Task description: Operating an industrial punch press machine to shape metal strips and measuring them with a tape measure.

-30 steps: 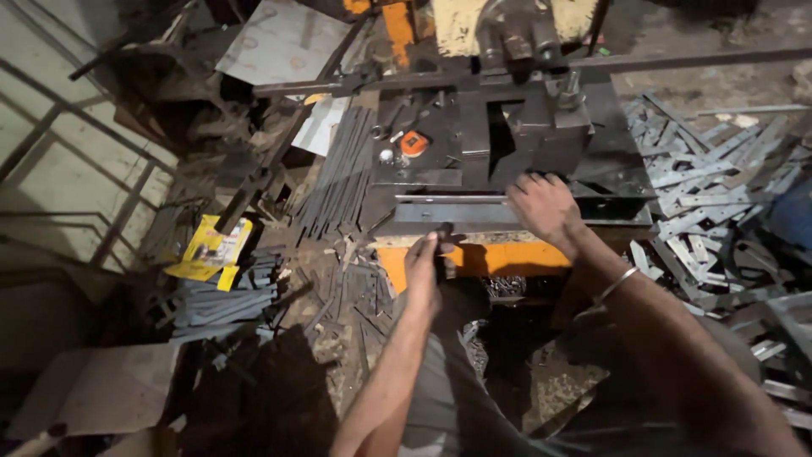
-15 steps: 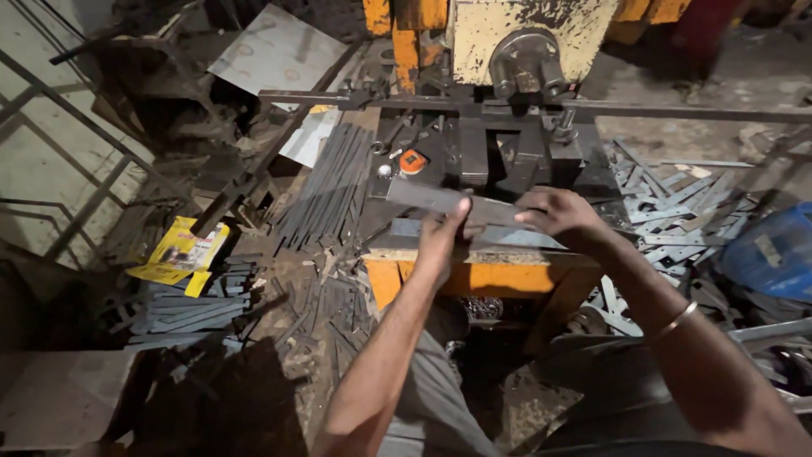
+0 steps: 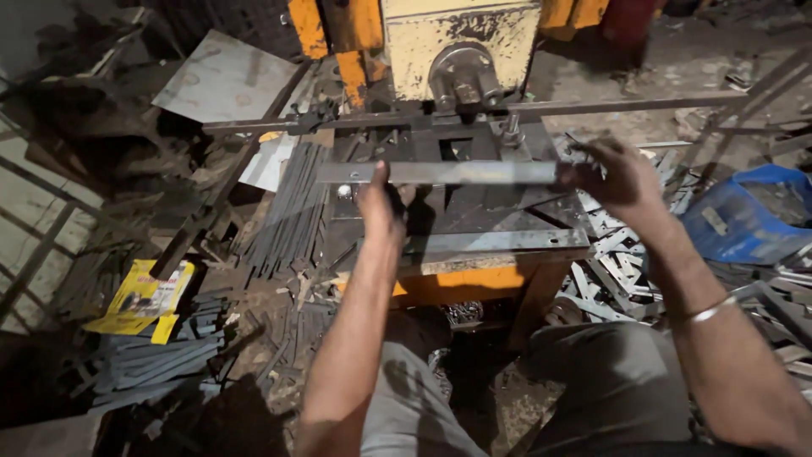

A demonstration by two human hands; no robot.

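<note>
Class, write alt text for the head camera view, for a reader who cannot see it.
Two bare hands, left hand and right hand, hold a flat metal strip level over the bed of a yellow press machine. Metal offcuts and bundled strips litter the floor.

Dim shop, light from top centre, deep shadows left & bottom (corners near black), slight motion blur, wide-angle bending at edges.

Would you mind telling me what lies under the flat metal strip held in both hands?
Under the metal strip is the press machine's dark steel bed. The left hand hides part of it; the right hand holds the strip's other end.
</note>
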